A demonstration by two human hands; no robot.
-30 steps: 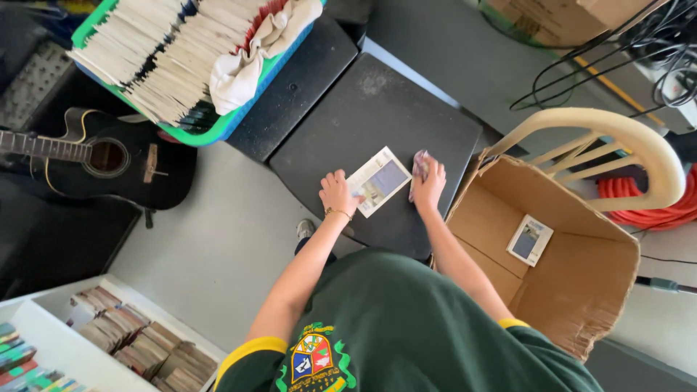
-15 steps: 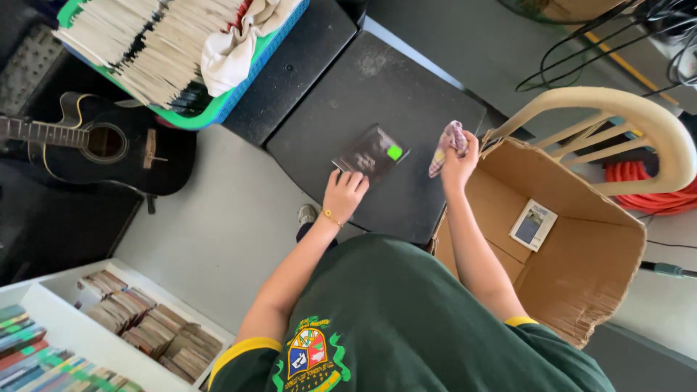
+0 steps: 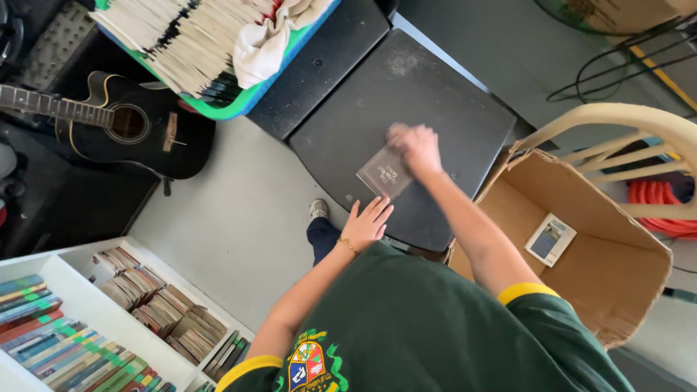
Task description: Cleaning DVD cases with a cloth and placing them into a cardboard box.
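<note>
The dark table [image 3: 435, 94] is bare around the flat case [image 3: 383, 174], leaving open passage to the far side and left. On the right, a cardboard box [image 3: 617, 290] and a cream chair [image 3: 632, 123] crowd its edge. A green tray [image 3: 247, 109] blocks the far-left corner.

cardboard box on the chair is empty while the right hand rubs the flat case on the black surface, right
Not quite: the cardboard box is not empty. The head view shows one flat case lying inside it. The right hand is on the other case on the black surface.
</note>
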